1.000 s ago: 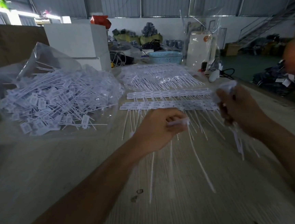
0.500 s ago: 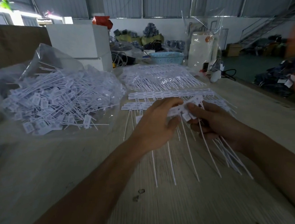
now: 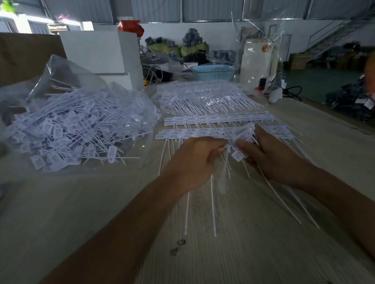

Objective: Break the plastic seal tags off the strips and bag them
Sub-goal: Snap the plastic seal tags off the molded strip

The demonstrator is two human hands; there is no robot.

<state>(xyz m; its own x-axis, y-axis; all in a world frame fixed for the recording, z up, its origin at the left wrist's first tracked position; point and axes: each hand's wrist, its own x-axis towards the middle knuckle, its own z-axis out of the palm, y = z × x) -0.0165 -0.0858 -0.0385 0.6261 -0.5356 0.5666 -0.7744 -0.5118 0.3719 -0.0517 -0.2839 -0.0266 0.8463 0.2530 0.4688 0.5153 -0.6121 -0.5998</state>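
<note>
Midway through: left hand [image 3: 192, 161] and right hand [image 3: 271, 157] pinching a strip of seal tags [image 3: 239, 147], clear bag [image 3: 71, 124] heaped with loose tags, whole strips [image 3: 216, 117] waiting.

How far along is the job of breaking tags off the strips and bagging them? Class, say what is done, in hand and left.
Done: a large heap of loose tags lies in the open bag. In hand: the left hand and right hand both grip tags at the near strip. Left: the next strip is whole, and a wrapped pile waits behind it.
</note>
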